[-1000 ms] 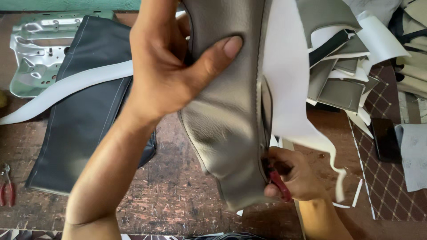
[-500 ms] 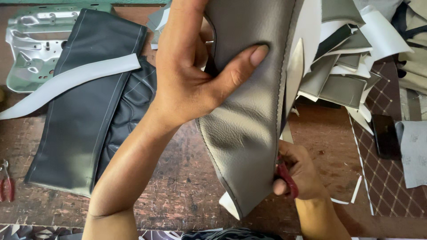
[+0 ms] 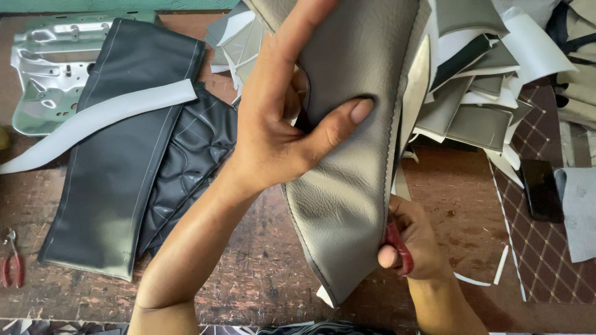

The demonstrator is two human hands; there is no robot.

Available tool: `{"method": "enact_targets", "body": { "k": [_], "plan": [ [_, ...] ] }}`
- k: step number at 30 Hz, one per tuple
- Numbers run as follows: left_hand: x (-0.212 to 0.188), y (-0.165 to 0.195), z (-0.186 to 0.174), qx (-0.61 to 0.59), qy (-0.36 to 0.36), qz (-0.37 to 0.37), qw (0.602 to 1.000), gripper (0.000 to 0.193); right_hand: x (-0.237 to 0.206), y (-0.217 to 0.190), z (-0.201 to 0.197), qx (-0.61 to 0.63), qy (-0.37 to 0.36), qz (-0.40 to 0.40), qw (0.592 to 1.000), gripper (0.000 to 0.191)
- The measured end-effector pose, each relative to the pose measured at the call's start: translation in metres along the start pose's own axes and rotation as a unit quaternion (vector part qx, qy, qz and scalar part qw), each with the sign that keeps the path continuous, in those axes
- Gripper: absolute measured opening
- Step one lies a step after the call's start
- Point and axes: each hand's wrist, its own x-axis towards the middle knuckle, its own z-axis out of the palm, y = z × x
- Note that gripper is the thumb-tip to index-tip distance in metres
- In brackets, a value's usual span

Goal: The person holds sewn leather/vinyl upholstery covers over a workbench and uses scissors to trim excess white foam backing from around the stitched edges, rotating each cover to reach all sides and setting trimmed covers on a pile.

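Leather piece (image 3: 347, 205) shifted right, hides red-handled tool (image 3: 397, 247).

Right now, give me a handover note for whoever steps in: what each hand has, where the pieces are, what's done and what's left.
Left hand: holds the grey leather piece up, thumb pressed on its face.
Right hand: at the piece's right edge, low down, grip closed on red-handled scissors; blades hidden behind the leather.
Black panels lie flat on the table at left, a white strip across them. Grey offcuts piled top right.
Done: thin trimmings lie on the table.
Left: how much of the edge remains can't be told.
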Motion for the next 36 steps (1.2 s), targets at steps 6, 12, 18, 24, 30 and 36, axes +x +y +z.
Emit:
{"method": "enact_targets", "body": {
  "k": [6,12,18,24,30,36],
  "plan": [
    [-0.004,-0.003,0.005,0.091,-0.015,0.006,0.996,0.083,0.001,0.000,-0.003,-0.024,0.016,-0.046,0.999,0.088],
    [-0.005,-0.009,0.011,0.044,-0.014,-0.025,0.999,0.085,0.003,0.000,0.001,-0.040,0.025,-0.040,0.998,0.093],
    [-0.009,-0.012,0.020,0.044,-0.022,-0.066,0.997,0.085,0.012,-0.008,0.003,-0.182,0.063,-0.132,0.972,0.091],
    [-0.013,-0.028,0.025,-0.021,-0.037,-0.008,0.999,0.083,0.012,-0.013,0.011,-0.096,0.062,-0.082,0.990,0.103],
    [-0.014,-0.034,0.022,-0.099,-0.041,0.004,0.994,0.072,0.007,-0.006,0.004,-0.020,0.058,-0.035,0.998,0.102],
    [-0.005,-0.024,0.007,-0.093,-0.039,-0.027,0.994,0.070,0.009,-0.004,0.007,-0.020,0.055,-0.036,0.998,0.103]
  ]
}}
